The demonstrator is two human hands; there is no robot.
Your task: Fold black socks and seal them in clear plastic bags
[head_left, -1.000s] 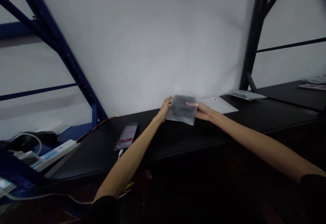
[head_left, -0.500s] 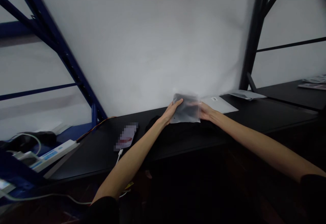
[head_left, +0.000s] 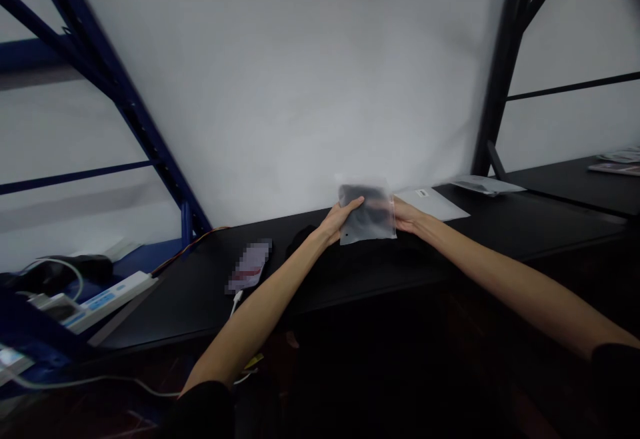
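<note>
A frosted see-through bag (head_left: 367,222) with something dark inside is held up over the black table (head_left: 200,292). My left hand (head_left: 337,221) grips its left side, the thumb lying across the front. At the bag's right side, my right hand (head_left: 406,214) reaches in or behind the plastic; its fingers show only dimly through it, so I cannot make out their hold. Behind my right hand lies a flat white packet (head_left: 437,204) with a small label. A dark item (head_left: 299,242) sits on the table behind my left forearm.
Left on the table is a phone (head_left: 251,266) with a white cable. A power strip (head_left: 107,302) lies at the far left by a blue rack post (head_left: 145,139). Another plastic packet (head_left: 487,184) rests near the black post (head_left: 493,119) at the right.
The bag has tilted slightly and its upper edge shows more clearly. My left thumb sits a little further right. My right fingers have shifted slightly behind or within the plastic.
</note>
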